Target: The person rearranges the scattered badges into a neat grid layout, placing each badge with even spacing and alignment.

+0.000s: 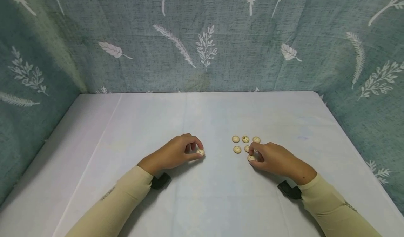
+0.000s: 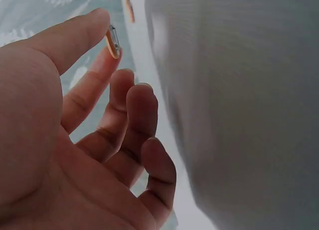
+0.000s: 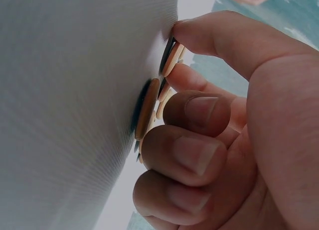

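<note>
Between thumb and index finger, my left hand (image 1: 178,151) pinches a pale round wooden disc (image 1: 200,152). In the left wrist view this disc (image 2: 113,43) is seen nearly edge-on, while the other fingers curl loosely below it. My right hand (image 1: 274,158) has its thumb and index finger at opposite edges of another wooden disc (image 1: 251,158), close over the table. The right wrist view shows that disc (image 3: 172,59) between the fingertips, with a nearer disc (image 3: 148,109) beside the curled fingers. Small dark marks show on the discs' faces.
Several matching discs lie in rows just beyond the right hand, among them a back-left disc (image 1: 235,139) and a back-right disc (image 1: 256,139). The hand partly covers some. A white cloth covers the table (image 1: 157,117). Green leaf-patterned fabric (image 1: 233,54) hangs around the back and sides.
</note>
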### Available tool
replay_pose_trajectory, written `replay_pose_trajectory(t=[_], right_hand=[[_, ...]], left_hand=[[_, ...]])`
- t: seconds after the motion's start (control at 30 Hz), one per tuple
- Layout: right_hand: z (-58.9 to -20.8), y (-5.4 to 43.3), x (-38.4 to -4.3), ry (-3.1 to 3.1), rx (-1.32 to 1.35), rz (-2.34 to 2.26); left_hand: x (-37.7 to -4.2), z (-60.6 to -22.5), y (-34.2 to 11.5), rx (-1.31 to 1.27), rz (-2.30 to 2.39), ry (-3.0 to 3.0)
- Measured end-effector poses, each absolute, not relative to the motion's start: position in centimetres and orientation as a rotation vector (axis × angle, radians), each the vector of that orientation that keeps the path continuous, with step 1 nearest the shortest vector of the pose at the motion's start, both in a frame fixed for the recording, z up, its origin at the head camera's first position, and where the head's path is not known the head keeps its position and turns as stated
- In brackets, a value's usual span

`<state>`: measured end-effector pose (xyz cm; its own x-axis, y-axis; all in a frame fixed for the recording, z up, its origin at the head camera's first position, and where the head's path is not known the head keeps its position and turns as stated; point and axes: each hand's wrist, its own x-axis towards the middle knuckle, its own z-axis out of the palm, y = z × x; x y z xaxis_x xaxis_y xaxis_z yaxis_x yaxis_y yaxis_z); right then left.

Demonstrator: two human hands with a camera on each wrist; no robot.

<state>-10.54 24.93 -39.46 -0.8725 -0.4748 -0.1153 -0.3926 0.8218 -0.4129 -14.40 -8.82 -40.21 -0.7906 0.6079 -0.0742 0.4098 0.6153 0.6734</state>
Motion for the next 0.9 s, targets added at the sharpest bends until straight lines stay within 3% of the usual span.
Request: replay_pose_trajectory(t=[0.9], right_hand=[[-39.7,25.2,-10.8,2.782,-0.682,-0.545]], left_hand=[[-14.4,-39.2,-0.1,1.059,0.717,2.537]])
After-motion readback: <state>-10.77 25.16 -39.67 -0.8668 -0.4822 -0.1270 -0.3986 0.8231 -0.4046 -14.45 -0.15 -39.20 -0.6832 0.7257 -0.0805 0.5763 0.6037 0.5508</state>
